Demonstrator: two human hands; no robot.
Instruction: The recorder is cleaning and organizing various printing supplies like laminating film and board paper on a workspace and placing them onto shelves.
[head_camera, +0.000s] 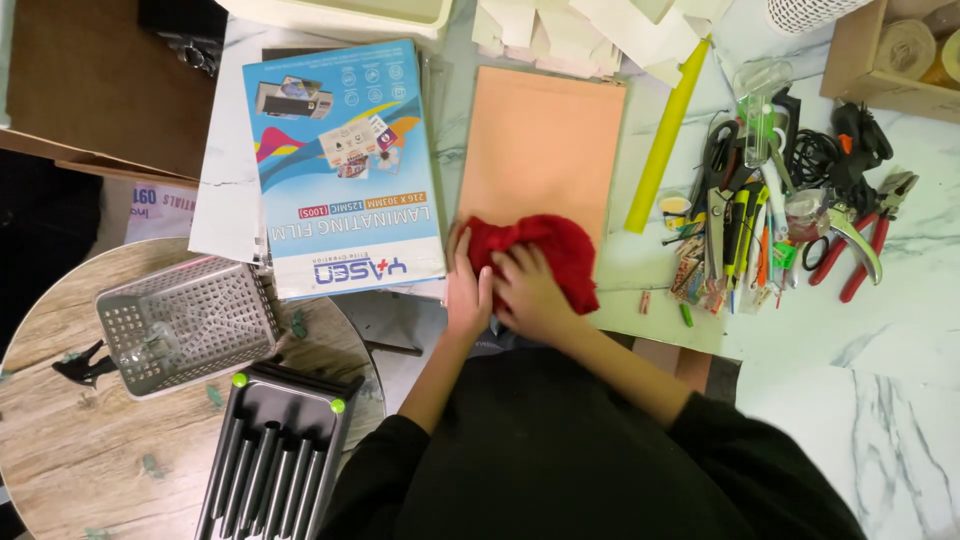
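While both hands meet at the near edge of the desk (900, 330), the red cloth (545, 255) lies bunched under and just beyond the fingers (515, 262) of the right hand (530, 295), spilling out to their right. Those fingers are curled down into the fabric, gripping it. The left hand (468, 285) lies just beside the right one, palm down, its fingers stretched forward and touching the cloth's left edge, pressed flat rather than clenched. Beyond the fingertips, the cloth overlaps the near end of an orange sheet (540, 145) lying flat on the desk. To the left of the left fingers lies a blue box of laminating film (340, 165). Both forearms, in black sleeves, come up from the bottom and converge at the cloth. Well to the right of the right fingers sits a heap of pens and tools (760, 230).
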